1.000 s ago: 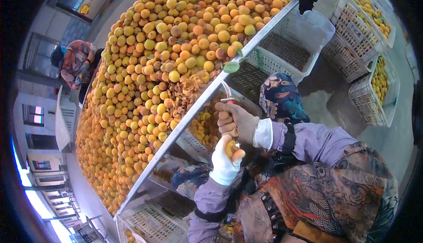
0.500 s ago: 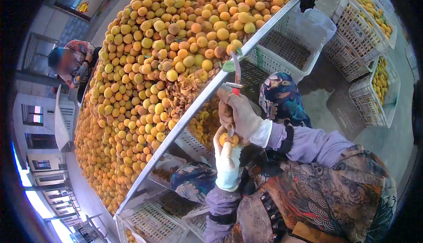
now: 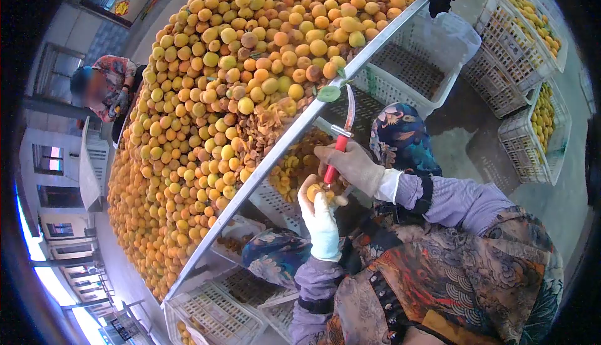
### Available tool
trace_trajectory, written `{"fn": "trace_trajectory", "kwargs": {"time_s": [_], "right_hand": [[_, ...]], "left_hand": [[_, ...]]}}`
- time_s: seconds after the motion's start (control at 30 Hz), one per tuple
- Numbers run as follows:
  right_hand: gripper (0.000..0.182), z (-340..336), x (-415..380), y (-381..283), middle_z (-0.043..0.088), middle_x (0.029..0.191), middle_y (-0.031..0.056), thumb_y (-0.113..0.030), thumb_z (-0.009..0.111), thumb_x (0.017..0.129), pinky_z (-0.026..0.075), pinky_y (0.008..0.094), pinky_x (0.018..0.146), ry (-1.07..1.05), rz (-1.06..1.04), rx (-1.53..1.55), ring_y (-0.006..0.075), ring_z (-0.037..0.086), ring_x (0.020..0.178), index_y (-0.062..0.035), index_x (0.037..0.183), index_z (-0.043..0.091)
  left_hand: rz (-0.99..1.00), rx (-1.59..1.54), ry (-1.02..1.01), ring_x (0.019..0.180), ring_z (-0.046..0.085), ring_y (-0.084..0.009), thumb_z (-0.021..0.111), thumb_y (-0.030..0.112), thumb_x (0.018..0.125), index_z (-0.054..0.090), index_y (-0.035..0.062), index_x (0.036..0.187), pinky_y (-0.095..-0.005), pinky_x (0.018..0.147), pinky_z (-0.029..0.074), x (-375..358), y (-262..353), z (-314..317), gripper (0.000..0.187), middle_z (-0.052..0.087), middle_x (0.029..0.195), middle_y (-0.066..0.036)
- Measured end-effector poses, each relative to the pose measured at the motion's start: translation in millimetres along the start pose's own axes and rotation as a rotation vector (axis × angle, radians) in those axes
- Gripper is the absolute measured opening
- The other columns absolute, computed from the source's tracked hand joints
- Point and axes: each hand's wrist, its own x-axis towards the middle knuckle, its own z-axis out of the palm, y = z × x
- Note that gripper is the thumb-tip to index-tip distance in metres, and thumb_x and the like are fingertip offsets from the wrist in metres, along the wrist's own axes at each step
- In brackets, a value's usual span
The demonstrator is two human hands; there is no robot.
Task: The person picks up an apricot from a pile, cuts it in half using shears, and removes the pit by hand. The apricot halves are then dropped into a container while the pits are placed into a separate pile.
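My gloved left hand [image 3: 323,226] pinches an apricot [image 3: 313,191] between thumb and fingers, below the table's edge. In its glove, my right hand [image 3: 360,168] grips a knife by its red handle [image 3: 336,162]. The knife's curved blade [image 3: 350,108] points up and away, while the handle's lower end, with a small metal tip, meets the apricot. Under both hands, orange apricot pieces [image 3: 289,176] lie in a white crate. Just beyond the blade, a green leaf [image 3: 328,94] rests on the metal table edge [image 3: 275,147].
A large heap of apricots [image 3: 200,113] covers the table. Stacked crates [image 3: 510,51] of fruit stand at right, another white crate [image 3: 410,85] is under the table edge, and more crates [image 3: 216,314] sit at lower left. Across the heap is another person [image 3: 113,82].
My right hand has turned the knife, so its red handle now shows and its lower end is at the apricot. My left hand has shifted slightly up, still holding the fruit.
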Motion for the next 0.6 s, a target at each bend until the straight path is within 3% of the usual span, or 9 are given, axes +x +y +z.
{"fn": "trace_trajectory", "kwargs": {"time_s": [0.03,0.17,0.3,0.37,0.6], "right_hand": [[0.041,-1.5,-13.5,-16.3,0.060,0.066,0.0058,-0.041,0.052,0.088,0.038,0.0224,0.040,-0.013,0.084,-0.071,0.0087,0.049,0.046,-0.0041,0.074,0.061],[0.048,-5.7,-1.5,4.8,0.051,0.057,0.0052,-0.047,0.046,0.089,0.035,0.0275,0.035,-0.107,0.271,0.217,0.0134,0.041,0.039,-0.0035,0.075,0.061],[0.048,-2.2,-0.6,7.4,0.051,0.059,0.0059,-0.045,0.045,0.090,0.033,0.0261,0.033,-0.065,0.305,0.295,0.0128,0.039,0.038,-0.0026,0.074,0.060],[0.047,-4.8,4.3,11.3,0.052,0.061,0.0054,-0.044,0.045,0.091,0.031,0.0249,0.032,-0.117,0.403,0.273,0.0123,0.039,0.040,-0.0022,0.075,0.058],[0.042,3.7,8.0,13.1,0.050,0.058,0.0038,-0.042,0.047,0.090,0.029,0.0243,0.031,-0.095,0.450,0.472,0.0108,0.037,0.038,-0.0030,0.077,0.055]], "left_hand": [[-0.024,-0.046,-0.034,0.070,0.057,-0.0162,0.042,0.022,0.095,0.038,0.0009,0.126,-0.0266,0.065,0.048,-2.6,4.8,0.7,0.039,0.050,0.103,-0.011],[0.084,0.032,-0.038,0.070,0.057,-0.0166,0.042,0.020,0.094,0.034,0.0005,0.130,-0.0273,0.066,0.048,-0.9,8.1,0.5,0.042,0.049,0.107,-0.012],[0.165,0.120,-0.043,0.066,0.056,-0.0172,0.043,0.022,0.094,0.033,0.0017,0.131,-0.0281,0.063,0.048,-2.0,16.0,0.9,0.043,0.052,0.102,-0.013],[0.049,0.020,-0.152,0.066,0.056,-0.0162,0.045,0.024,0.093,0.031,0.0051,0.133,-0.0261,0.063,0.049,1.5,4.6,-11.8,0.046,0.053,0.095,-0.012],[0.078,-0.108,-0.095,0.061,0.056,-0.0170,0.049,0.038,0.092,0.032,0.0057,0.132,-0.0258,0.057,0.048,2.1,7.0,-7.5,0.054,0.056,0.089,-0.012]]}}
